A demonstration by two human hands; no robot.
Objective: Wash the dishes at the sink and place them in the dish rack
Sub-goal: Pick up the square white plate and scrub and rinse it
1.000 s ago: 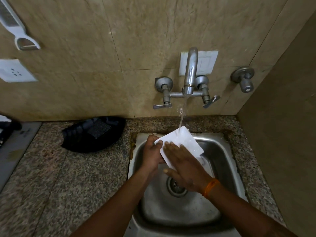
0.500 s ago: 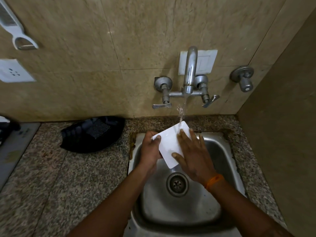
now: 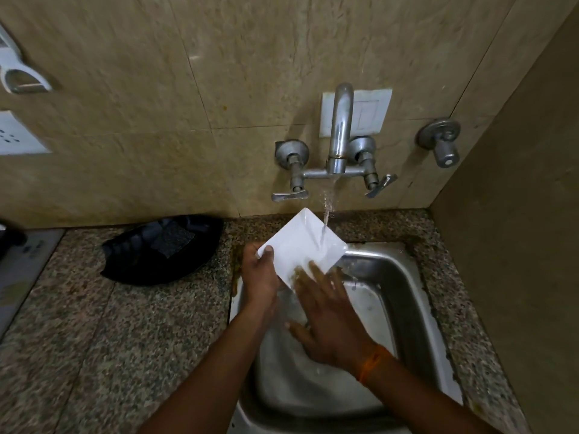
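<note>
A: In the head view, what did we see?

B: Our left hand [image 3: 261,277] gripped a white square plate [image 3: 302,244] over the sink's [image 3: 404,277] far edge, under the tap's [image 3: 340,130] running water; our right hand [image 3: 329,317] rubbed it, fingers spread.

A: Which step?

B: Rinsing, we judged; next, racking — no rack visible.

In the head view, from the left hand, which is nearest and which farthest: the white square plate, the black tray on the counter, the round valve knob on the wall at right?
Measured from the left hand:
1. White square plate: gripped by this hand at its left edge, over the sink.
2. Black tray: on the counter, to the left.
3. Round valve knob: on the wall, far right and higher.
</note>
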